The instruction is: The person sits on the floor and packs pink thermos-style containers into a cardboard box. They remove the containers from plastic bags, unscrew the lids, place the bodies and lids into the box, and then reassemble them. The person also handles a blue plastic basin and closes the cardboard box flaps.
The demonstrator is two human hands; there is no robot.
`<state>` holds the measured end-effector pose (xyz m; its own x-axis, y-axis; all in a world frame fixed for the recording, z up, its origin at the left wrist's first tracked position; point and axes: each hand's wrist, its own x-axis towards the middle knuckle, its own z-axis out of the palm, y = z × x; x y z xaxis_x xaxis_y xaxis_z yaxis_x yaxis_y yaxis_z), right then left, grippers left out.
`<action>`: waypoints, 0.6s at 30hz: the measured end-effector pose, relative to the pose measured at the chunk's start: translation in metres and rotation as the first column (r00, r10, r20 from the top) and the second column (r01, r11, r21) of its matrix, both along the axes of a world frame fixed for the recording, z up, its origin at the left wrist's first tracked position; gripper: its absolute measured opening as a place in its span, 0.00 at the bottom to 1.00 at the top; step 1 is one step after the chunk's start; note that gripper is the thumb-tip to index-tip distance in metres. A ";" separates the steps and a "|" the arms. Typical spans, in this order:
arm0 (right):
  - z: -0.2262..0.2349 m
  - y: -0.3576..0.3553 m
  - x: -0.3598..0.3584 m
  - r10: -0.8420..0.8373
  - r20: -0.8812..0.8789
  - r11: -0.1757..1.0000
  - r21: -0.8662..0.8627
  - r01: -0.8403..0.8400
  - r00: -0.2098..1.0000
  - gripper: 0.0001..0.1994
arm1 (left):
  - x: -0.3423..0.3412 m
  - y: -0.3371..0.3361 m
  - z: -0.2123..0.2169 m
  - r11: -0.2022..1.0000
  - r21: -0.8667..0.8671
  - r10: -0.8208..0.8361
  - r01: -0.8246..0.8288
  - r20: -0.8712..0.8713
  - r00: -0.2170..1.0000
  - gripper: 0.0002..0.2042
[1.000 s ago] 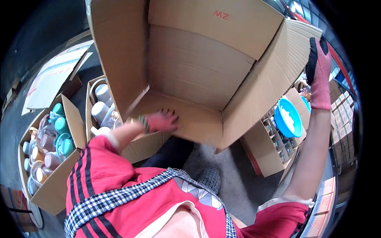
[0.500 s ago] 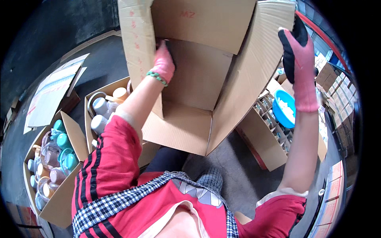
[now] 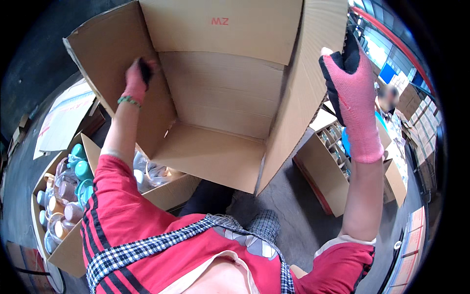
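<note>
A large brown cardboard box (image 3: pixel 220 90) is held up in front of me, its inside facing me and its side walls spread apart. My left hand (image 3: pixel 137 78), in a pink glove with black coating, is inside it against the left panel. Motion blurs its fingers. A green beaded bracelet (image 3: pixel 129 101) circles that wrist. On the outer side of the right panel, my right hand (image 3: pixel 346 81) in a matching glove grips the cardboard; its thumb shows near the edge and the other fingers are partly hidden.
At the lower left stands an open carton (image 3: pixel 61 206) of teal, peach and grey cups; another carton (image 3: pixel 169 196) of cups sits partly behind the box. Flattened cardboard (image 3: pixel 66 117) lies at left. A divided carton (image 3: pixel 320 179) stands at right; a person (image 3: pixel 387 98) is beyond it.
My left hand has moved left, and the left panel has swung outward, opening the box wider. My right hand has shifted slightly left and down with the right panel.
</note>
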<state>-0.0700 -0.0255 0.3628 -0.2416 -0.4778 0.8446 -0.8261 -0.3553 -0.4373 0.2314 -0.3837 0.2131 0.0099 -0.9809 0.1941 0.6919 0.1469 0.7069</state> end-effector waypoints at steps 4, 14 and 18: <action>0.014 0.006 0.021 -0.033 0.018 0.983 0.182 0.029 0.999 0.15 | -0.078 0.024 0.022 0.935 0.218 -0.313 0.280 0.134 0.940 0.14; -0.006 0.009 0.003 0.063 -0.009 0.997 0.046 -0.062 0.998 0.20 | -0.070 0.111 0.064 0.922 -0.356 -0.314 0.149 -0.465 0.828 0.16; -0.005 0.007 0.028 0.137 -0.014 0.985 0.106 -0.135 0.990 0.21 | 0.002 0.145 0.163 0.133 -0.933 -0.987 0.335 -0.094 0.130 0.20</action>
